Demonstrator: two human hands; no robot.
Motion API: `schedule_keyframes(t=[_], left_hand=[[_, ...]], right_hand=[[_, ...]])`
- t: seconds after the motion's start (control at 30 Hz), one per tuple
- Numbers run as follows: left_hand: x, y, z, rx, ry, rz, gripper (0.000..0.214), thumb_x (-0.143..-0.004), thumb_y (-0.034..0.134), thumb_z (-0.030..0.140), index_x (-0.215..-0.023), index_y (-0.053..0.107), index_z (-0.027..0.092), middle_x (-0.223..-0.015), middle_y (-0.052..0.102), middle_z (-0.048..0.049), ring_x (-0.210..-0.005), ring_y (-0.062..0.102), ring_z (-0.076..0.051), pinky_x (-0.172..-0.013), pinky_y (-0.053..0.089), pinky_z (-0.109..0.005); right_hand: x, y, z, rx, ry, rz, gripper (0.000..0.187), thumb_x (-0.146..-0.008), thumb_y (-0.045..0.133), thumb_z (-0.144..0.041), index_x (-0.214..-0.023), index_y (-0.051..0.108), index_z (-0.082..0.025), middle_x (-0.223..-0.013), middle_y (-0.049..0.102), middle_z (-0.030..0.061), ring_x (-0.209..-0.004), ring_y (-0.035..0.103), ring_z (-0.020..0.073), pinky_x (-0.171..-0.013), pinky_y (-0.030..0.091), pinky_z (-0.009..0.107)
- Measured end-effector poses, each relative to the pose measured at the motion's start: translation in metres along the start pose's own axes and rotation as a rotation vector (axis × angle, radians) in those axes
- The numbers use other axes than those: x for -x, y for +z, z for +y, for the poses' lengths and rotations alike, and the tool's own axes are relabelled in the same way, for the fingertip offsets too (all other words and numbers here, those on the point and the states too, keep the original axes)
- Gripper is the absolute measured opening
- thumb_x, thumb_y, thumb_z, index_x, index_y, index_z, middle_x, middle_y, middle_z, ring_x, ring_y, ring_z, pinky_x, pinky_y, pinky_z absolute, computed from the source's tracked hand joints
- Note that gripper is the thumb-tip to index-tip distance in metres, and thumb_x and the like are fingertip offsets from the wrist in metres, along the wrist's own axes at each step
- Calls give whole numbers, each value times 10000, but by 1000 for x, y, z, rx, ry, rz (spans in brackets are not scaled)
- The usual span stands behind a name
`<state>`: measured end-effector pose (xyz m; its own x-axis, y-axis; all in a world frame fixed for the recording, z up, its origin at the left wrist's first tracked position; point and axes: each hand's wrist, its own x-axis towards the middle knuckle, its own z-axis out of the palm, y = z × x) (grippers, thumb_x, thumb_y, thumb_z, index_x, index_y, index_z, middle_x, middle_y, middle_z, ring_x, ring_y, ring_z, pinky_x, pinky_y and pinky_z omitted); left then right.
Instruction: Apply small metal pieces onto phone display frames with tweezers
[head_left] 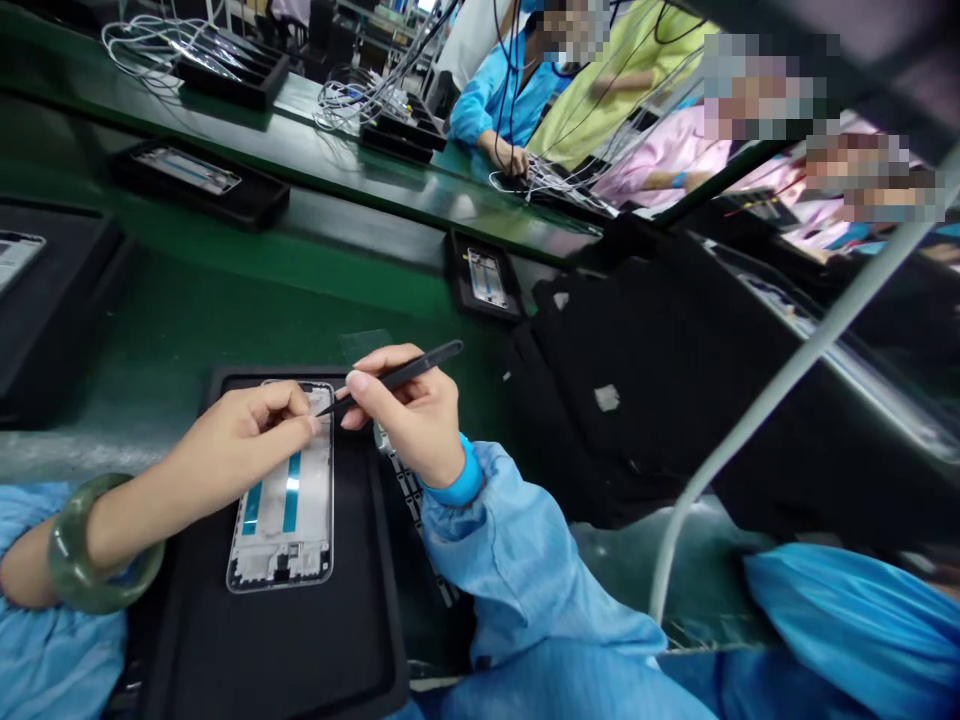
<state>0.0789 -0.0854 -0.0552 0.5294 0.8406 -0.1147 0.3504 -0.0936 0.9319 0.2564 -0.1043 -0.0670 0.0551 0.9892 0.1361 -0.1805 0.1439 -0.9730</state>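
1. Head view: the right hand (416,415) is clenched round black tweezers (409,370), pinched between thumb and forefinger; the tips point left and down, and meet the left fingertips.
2. The left hand (240,445) lies over the upper left of the frame (289,510); its fingertips are drawn together at the frame's top edge, right at the tweezer tips; whether they nip anything between them is too small to tell.
3. The frame is a silver phone frame with two blue strips down its middle; it lies flat in a black tray (300,640), with its top end away from the person.
4. The tray sits on the green table (225,300), just before the person; a green bangle (82,560) rings the left wrist and a blue band (461,485) the right, and both arms wear light blue sleeves.
5. Right of the tray lies a heap of black cloth (645,400); a grey tube (787,380) runs slantwise across it.
6. Farther off, a second tray (484,278) holds another frame, and a third tray (199,180) stands well to its left; white cables (352,100) lie piled beyond.
7. Across the table a co-worker's hand (514,158) rests among more cables; other people sit beside that co-worker.
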Motion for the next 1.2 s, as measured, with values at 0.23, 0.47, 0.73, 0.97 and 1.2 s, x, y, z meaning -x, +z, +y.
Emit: schedule_keyframes(t=[0.23, 0.47, 0.73, 0.97, 1.2], left_hand=[[17, -25, -43, -661, 293, 35, 433, -897, 550, 555, -1170, 635, 231, -1182, 675, -77, -1110, 612, -280, -928, 502, -443], [40, -9, -69, -957, 518, 112, 507, -969, 474, 434, -1348, 523, 101, -1453, 519, -208, -1358, 462, -366, -1039, 448, -545], [46, -5, -59, -985, 513, 166, 425, -968, 462, 401, -1248, 575, 102, -1370, 568, -231, -1224, 557, -385, -900, 527, -549], [45, -4, -61, -968, 450, 160, 399, -959, 473, 425, -1205, 592, 135, -1397, 551, -221, -1206, 555, -390, -867, 524, -553], [69, 2, -61, -949, 416, 189, 397, -991, 440, 426, -1284, 580, 198, -1445, 543, -139, -1345, 462, -350, -1142, 248, -627]], right_hand=[[-11, -2, 10, -105, 139, 102, 288, -742, 806, -409, -821, 638, -188, -675, 726, -29, -466, 663, 88, -454, 567, 165], [-18, 11, 23, -86, 218, 102, 347, -678, 839, -429, -816, 635, -183, -657, 703, -45, -476, 674, 90, -459, 565, 154], [-18, 17, 25, -31, 245, 107, 338, -699, 815, -438, -807, 609, -193, -622, 681, -50, -482, 680, 103, -464, 567, 167], [-16, 19, 24, -7, 237, 118, 278, -745, 783, -399, -816, 604, -199, -631, 685, -53, -484, 684, 99, -464, 567, 161], [-1, 27, 22, 96, 282, 63, 313, -748, 792, -428, -792, 599, -185, -551, 653, -52, -501, 701, 129, -488, 580, 185]])
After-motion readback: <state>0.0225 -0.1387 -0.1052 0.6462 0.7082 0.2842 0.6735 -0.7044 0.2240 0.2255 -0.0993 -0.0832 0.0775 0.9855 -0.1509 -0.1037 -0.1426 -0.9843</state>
